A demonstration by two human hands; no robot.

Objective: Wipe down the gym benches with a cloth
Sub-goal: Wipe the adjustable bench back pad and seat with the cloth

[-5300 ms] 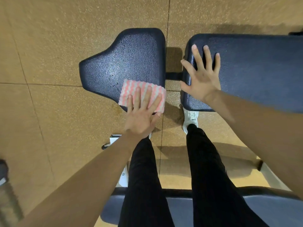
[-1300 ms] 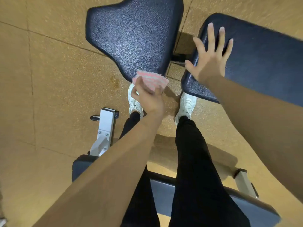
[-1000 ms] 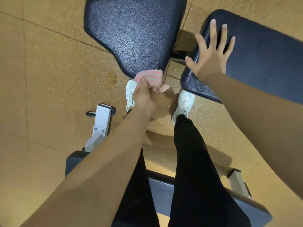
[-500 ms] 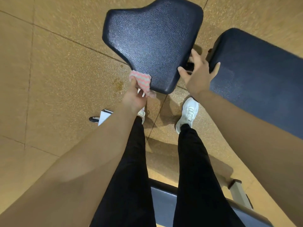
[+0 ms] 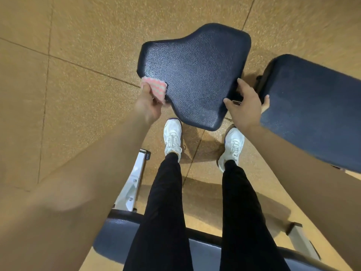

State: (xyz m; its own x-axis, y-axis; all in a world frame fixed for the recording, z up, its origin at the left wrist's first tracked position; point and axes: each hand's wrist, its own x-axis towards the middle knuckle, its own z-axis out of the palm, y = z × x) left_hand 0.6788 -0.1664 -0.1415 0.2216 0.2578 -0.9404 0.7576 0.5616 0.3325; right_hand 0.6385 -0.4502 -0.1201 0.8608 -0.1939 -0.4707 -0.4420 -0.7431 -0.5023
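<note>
Pink striped cloth (image 5: 155, 90) bunched against dark textured seat pad (image 5: 197, 75) edge.

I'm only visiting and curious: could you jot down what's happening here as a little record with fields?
Activity: wiping a gym bench
Left hand: grips a pink-and-white cloth against the left edge of the seat pad
Right hand: over the gap between seat pad and back pad; whether it grips anything is hidden
Person: standing, black trousers, white shoes
Nearby: another bench pad beneath the legs
Floor: tan, speckled, with seams
</note>
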